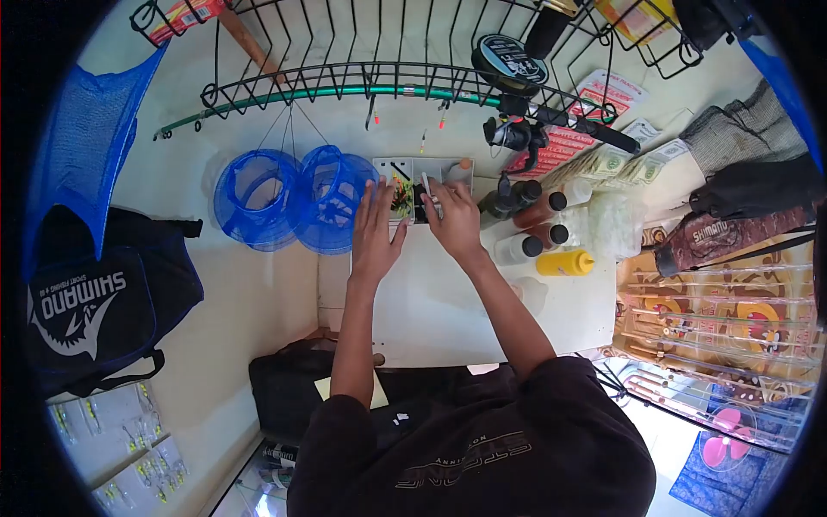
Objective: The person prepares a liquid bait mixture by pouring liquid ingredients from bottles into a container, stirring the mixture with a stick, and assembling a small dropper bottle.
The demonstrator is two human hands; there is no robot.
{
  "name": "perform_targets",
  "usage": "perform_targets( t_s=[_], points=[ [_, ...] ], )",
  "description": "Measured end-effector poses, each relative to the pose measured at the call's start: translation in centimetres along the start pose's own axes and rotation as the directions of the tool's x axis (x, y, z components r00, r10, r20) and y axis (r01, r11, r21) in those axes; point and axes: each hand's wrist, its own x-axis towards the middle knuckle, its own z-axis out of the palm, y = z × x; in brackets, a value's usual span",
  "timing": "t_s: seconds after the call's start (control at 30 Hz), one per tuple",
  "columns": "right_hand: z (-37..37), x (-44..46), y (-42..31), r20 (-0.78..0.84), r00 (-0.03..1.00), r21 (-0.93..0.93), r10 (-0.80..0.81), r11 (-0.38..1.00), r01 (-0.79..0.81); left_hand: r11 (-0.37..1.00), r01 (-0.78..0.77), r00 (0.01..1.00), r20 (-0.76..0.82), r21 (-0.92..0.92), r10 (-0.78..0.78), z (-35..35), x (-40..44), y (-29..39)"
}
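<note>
A shallow tray with compartments [448, 163] lies at the back of the white table. Colourful lures [401, 196] fill its left part, and a dark compartment is partly visible beside them. My left hand [376, 233] rests along the tray's left edge, fingers stretched out and holding nothing. Over the right side of the tray, my right hand [455, 217] has its fingers closed around a slim white object [426, 184], whose kind I cannot make out. A round brownish piece [465, 164] sits in the tray's far right corner.
Bottles, including a yellow squeeze bottle [565, 263], stand on the white table [431, 297] to the right. Blue mesh nets [258, 202] hang at left. A green fishing rod [327, 92] with a reel [514, 133] hangs beneath a black wire rack [379, 73].
</note>
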Motion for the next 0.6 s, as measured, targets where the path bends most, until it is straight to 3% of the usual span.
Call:
perform_targets(
  t_s=[0.27,0.6],
  points=[
    [0.9,0.4,-0.3,0.031,0.996,0.035,0.082,0.996,-0.083,0.999,-0.035,0.996,-0.086,0.007,0.035,-0.8,0.9,0.2],
    [-3.5,-2.1,0.5,0.055,0.994,0.119,0.094,0.988,-0.100,0.996,-0.030,0.998,-0.059,0.087,0.035,-0.6,0.4,3.3]
  ],
)
